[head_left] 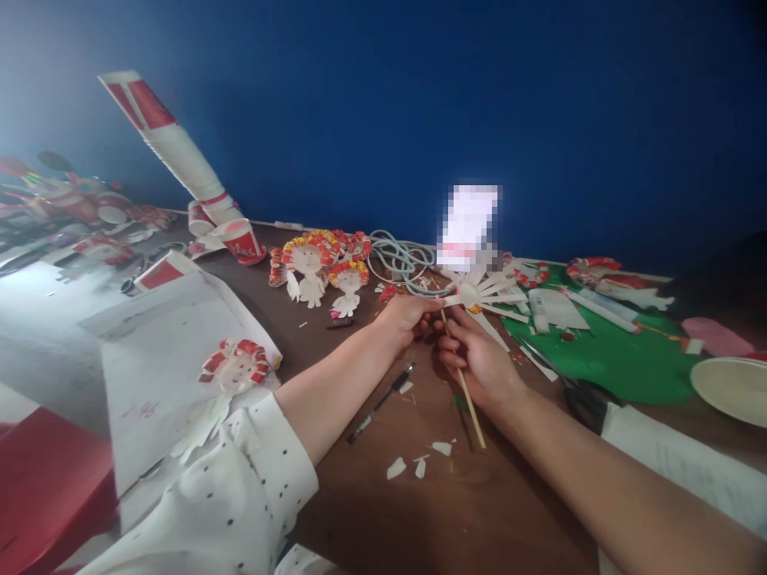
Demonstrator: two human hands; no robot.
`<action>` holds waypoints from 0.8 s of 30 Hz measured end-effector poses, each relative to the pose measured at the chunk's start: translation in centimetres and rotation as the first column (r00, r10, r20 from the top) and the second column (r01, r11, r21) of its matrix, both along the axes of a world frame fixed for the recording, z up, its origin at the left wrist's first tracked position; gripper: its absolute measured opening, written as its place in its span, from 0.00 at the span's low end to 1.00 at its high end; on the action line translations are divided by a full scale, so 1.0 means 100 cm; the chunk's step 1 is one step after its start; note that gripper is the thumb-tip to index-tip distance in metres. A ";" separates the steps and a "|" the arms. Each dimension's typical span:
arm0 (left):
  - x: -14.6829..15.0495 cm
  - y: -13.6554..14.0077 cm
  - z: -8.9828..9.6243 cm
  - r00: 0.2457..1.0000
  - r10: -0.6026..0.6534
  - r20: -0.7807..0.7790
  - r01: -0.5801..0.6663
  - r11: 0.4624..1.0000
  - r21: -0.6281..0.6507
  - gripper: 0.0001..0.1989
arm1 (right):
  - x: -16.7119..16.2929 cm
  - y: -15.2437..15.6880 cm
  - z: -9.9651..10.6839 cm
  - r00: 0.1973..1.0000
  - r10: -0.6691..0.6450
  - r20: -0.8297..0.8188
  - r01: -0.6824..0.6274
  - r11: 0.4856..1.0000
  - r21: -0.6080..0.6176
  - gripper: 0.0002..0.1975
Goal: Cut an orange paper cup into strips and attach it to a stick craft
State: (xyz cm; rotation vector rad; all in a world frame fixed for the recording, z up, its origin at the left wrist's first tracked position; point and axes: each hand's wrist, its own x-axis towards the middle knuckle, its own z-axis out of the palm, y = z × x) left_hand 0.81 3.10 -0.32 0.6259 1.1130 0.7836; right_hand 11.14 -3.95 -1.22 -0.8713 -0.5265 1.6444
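My left hand [412, 316] is closed, thumb and fingers pinching the near edge of a white paper cutout [470, 295] with strips fanning out from its middle. A thin wooden stick [470, 403] slants down towards me from the cutout. My right hand [479, 351] has its fingers wrapped round the stick, close under the cutout. The stick's upper end lies between both hands; whether it is fixed to the paper I cannot tell. A black pen [383, 403] and white paper scraps [396, 468] lie on the brown table [371, 511] below my hands.
Paper dolls [308, 267] with red and yellow rims and a coiled cable [401, 259] lie at the back. Scissors [590, 395], a green sheet [623, 355] and a glue tube [539, 311] are on the right. At left are white sheets [149, 399] and a cut paper cup [240, 239].
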 end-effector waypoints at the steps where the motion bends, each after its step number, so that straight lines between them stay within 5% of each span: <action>1: 0.000 0.000 0.000 1.000 0.007 -0.016 -0.007 1.000 -0.011 0.08 | 0.001 0.000 0.000 0.999 0.006 -0.051 -0.007 1.000 -0.025 0.14; 9: 0.004 -0.002 0.001 0.997 0.050 -0.064 -0.049 0.999 0.013 0.10 | 0.004 0.003 0.000 0.966 0.016 -0.260 -0.052 0.990 -0.134 0.13; 24: 0.002 0.002 -0.002 0.994 0.007 0.113 -0.006 1.000 -0.002 0.10 | 0.005 0.007 -0.001 0.995 -0.005 -0.103 -0.005 0.995 -0.099 0.18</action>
